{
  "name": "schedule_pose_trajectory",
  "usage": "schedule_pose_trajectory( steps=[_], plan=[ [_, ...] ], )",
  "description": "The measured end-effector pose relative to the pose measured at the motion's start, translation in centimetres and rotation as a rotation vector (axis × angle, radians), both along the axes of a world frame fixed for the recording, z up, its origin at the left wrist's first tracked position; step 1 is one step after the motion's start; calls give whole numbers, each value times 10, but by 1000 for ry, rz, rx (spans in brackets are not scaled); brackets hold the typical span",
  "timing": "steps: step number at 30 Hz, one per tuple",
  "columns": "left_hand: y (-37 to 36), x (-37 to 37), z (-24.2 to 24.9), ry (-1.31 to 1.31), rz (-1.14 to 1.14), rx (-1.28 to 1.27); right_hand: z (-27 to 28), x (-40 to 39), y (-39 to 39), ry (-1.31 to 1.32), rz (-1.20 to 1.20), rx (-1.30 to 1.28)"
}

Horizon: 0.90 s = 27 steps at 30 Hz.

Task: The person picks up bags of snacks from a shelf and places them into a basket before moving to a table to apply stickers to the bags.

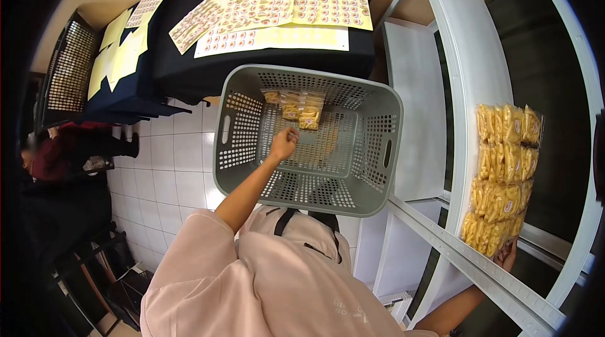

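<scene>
My left hand [285, 143] is inside a grey-green perforated plastic basket [302, 208], fingers curled, with no object visible in it. Just beyond it, clear packs of yellow snack sticks [309, 116] lie against the basket's far left part. On the white shelf to the right, more snack packs [501, 179] stand in several rows, some showing a round label. My right hand [506, 255] is at the near end of these rows, fingers bent against the edge of the nearest packs. Those packs hide part of its fingers.
Sheets of labels [296, 3] cover a black-draped table [252, 72] beyond the basket. Metal shelf rails [466, 255] run between the basket and the shelved packs. A black crate [66, 66] and another person [57, 151] are at the left, above a tiled floor [170, 173].
</scene>
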<state>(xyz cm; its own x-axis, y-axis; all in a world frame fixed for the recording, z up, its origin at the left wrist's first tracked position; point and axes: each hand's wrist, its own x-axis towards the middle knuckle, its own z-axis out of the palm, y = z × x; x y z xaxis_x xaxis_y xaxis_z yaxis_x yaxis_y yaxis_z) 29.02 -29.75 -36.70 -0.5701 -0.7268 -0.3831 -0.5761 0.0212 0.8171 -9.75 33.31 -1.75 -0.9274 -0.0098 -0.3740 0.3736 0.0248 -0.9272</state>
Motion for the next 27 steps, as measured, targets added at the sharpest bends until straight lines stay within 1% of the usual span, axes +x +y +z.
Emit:
schedule_pose_trajectory(
  steps=[1, 3, 4, 6, 7, 9, 10, 11, 12, 13, 14, 15, 16, 17, 18, 19, 20, 22, 23, 25, 26, 27],
  plan=[
    [-10, -2, -6, 0, 2, 6, -1, -4, 7, 0, 2, 6],
    [-30, -10, -16, -61, -9, -38, -1, -14, 22, -55, 9, -326],
    [-36, -15, -19, -61, -7, -30, 7, -4, 1, -56, 11, -318],
    [-48, -26, -25, -245, -36, -15, 21, 16, -40, 15, -306, -235],
    [-52, -28, -32, -246, -39, -8, 16, 9, -25, 15, -308, -227],
    [-55, -35, -49, -218, -73, -78, -5, -3, 16, -134, 52, -175],
    [-57, -35, -81, -224, -99, -146, -10, 3, 21, -127, 31, -169],
    [-60, -34, -110, -219, -135, -210, -10, 7, 21, -72, 105, -65],
    [-59, -42, -101, -308, -220, -280, 2, 10, 20, 5, 158, 53],
    [-58, -46, -96, -225, -230, -255, 18, 39, -71, 108, -350, 450],
    [-64, -43, -108, -148, -282, -208, -9, 13, -6, 323, -18, 402],
    [-59, -42, -87, -75, -229, -162, -6, 8, 13, 407, 78, 596],
    [-64, -44, -78, -200, -268, -75, 3, 19, -8, 415, -180, 749],
    [-71, -29, -130, -35, -252, -142, 7, 19, -24, 481, -146, 545],
    [-74, -26, -130, 38, -256, 34, 13, 14, -40, 620, -149, 764],
    [-66, -28, -101, -106, -238, 0, 17, 10, -47, 672, -85, 811],
    [-62, -31, -77, -260, -206, -42, 23, 7, -58, 676, -99, 815],
    [-63, -33, -88, -301, -237, -78, 36, 3, -89, 672, 168, 1157],
    [-67, -22, -96, -349, -255, -110, 36, 3, -96, 760, 266, 1182],
    [-64, -16, -90, -195, -303, -232, 30, 1, -104, 575, 291, 1007],
    [-68, -9, -119, -251, -323, -369, 24, -7, -102, 678, 436, 1126],
    [-62, -18, -101, -362, -257, -303, 6, -26, -71, 670, 574, 1298]
  ],
)
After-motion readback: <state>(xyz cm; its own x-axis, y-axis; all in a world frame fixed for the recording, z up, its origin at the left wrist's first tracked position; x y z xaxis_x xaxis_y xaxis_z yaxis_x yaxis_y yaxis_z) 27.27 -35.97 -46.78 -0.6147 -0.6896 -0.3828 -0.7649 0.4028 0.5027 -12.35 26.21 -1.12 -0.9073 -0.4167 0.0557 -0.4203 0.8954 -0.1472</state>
